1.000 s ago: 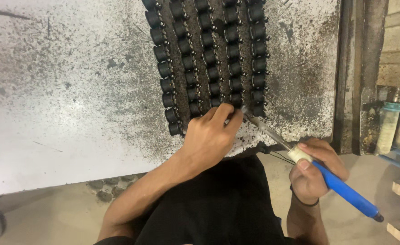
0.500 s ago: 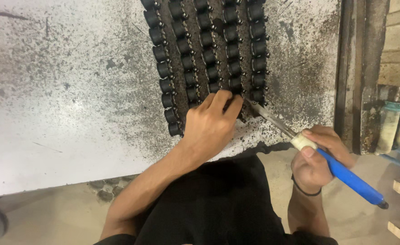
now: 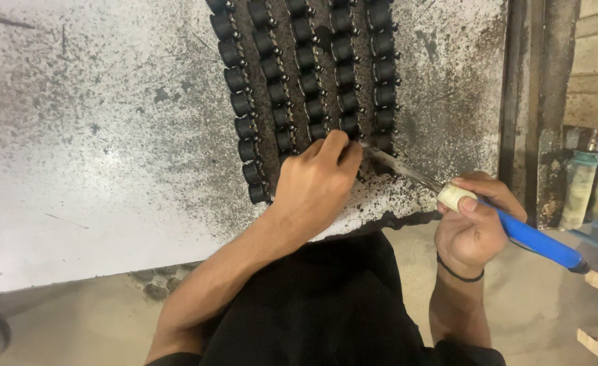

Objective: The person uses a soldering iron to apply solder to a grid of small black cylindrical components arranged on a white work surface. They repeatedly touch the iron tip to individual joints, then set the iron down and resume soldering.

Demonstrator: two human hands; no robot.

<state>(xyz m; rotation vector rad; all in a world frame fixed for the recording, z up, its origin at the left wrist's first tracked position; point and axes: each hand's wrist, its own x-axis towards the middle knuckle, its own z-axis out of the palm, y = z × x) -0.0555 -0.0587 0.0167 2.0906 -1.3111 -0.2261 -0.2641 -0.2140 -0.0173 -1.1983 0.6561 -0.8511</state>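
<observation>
The left hand [image 3: 316,179] lies palm down on the near end of a block of small black cylindrical parts [image 3: 305,74], which stand in five close rows on a pale, speckled surface [image 3: 95,135]. Its fingers are curled over the lowest parts of the middle rows, pressing on them; whether any single part is pinched between the fingertips cannot be told, since the knuckles hide them. The right hand [image 3: 475,227] is closed around a file [image 3: 448,193] with a blue handle and a cream collar where blade meets handle. The thumb rests on the collar, and the blue handle sticks out past the hand toward the right. The narrow metal blade slants up and to the left, and its tip meets the parts just beside the left hand's fingertips, at the foot of the right-hand rows. Dark filings lie thick on the surface around the rows and thin out toward the left. A black band [image 3: 460,273] circles the right wrist. Beyond the surface's right edge stands a dark metal upright [image 3: 519,102].
</observation>
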